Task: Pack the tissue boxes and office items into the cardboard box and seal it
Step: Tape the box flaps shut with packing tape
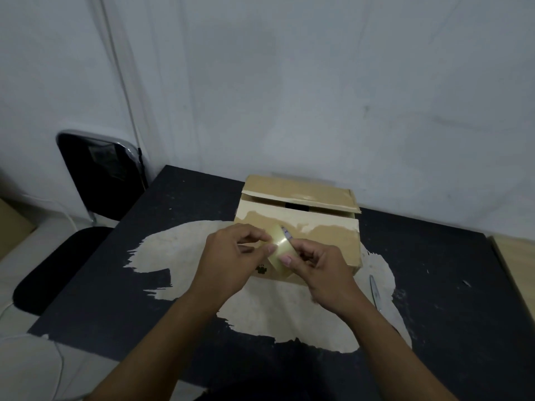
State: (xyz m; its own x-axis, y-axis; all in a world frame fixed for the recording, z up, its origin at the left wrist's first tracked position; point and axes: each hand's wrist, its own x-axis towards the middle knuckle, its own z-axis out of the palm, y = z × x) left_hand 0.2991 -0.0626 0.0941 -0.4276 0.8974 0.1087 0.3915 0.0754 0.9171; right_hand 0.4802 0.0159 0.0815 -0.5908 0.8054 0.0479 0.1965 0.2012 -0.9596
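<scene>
- worn black table [434, 285]: cardboard box [318, 235] at back, flaps folded, unsealed.
- left hand [231, 256]: i see it gripping tape roll [279, 250].
- right hand [321, 267]: fingertips pinching roll's edge, probably hunting the tape end.

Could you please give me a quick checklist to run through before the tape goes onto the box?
1. Clear tape roll in grip of both hands, left hand and right hand: ok.
2. Free tape end found: cannot tell.
3. Brown cardboard box flaps closed flat: not ok, the far flap stands slightly raised over a dark gap.
4. Box resting on the worn black table: ok.
5. Contents packed: cannot tell.
</scene>
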